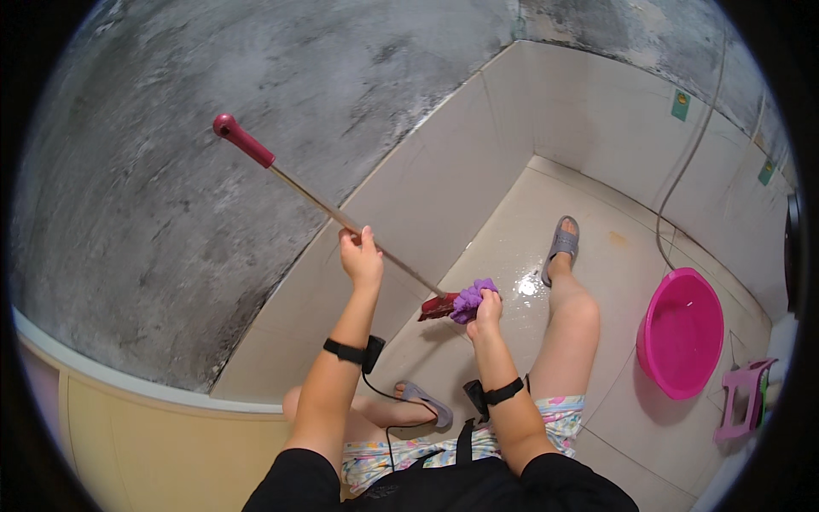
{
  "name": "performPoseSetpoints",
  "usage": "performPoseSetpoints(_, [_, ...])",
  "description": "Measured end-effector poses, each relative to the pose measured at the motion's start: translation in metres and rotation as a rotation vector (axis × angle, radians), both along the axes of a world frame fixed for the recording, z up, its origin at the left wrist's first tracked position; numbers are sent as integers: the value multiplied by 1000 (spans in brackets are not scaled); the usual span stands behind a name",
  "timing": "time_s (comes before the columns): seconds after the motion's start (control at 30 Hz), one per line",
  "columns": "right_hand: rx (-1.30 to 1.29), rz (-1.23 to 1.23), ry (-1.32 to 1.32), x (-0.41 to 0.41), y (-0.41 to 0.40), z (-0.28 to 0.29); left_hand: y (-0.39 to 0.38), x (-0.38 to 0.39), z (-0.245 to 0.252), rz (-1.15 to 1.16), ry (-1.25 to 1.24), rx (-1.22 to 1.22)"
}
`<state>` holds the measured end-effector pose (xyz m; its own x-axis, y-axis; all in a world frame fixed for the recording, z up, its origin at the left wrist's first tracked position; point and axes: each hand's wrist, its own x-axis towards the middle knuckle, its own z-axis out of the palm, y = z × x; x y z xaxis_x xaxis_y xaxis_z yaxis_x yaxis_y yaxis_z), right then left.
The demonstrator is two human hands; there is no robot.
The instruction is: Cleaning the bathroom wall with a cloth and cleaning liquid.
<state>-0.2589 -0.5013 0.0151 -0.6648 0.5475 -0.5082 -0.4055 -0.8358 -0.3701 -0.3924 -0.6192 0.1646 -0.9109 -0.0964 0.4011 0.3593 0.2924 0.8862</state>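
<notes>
My left hand grips the metal pole of a long-handled cleaning tool around its middle. The pole slants from a dark red plastic grip at the upper left down to a red head. A bunched purple cloth is held in my right hand, pressed against that head. The cloth and hand cover part of the head, so whether it is a broom or a squeegee cannot be told. The head hangs over the tiled floor, near the base of the wall.
Wet floor tiles shine near my grey slipper. To the right stands a pink plastic basin, with a hose running down the wall behind it. A purple plastic stool is at the right edge. A tiled wall rises on the left.
</notes>
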Motion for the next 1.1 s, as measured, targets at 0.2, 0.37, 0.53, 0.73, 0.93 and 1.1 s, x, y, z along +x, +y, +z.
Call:
performPoseSetpoints(0.2, [12, -57, -128, 11, 27, 6, 99, -80, -38, -43, -46, -45])
performPoseSetpoints(0.37, [60, -95, -92, 5, 35, -33, 164, -112, -62, -85, -96, -245])
performPoseSetpoints(0.53, [226, -11, -96, -2, 15, -16, 150, -111, -68, -23, -197, -584])
performPoseSetpoints(0.73, [1081, 60, -220, 4, -6, 17, 72, 30, -38, -476, -1310, -172])
performPoseSetpoints(0.93, [1287, 2, -184, 5, -74, 69, -31, 67, -86, -921, -1426, 914])
performPoseSetpoints(1.1, [1737, -3, -246, 13, -117, 66, -79, 66, -122, -658, -1315, 966])
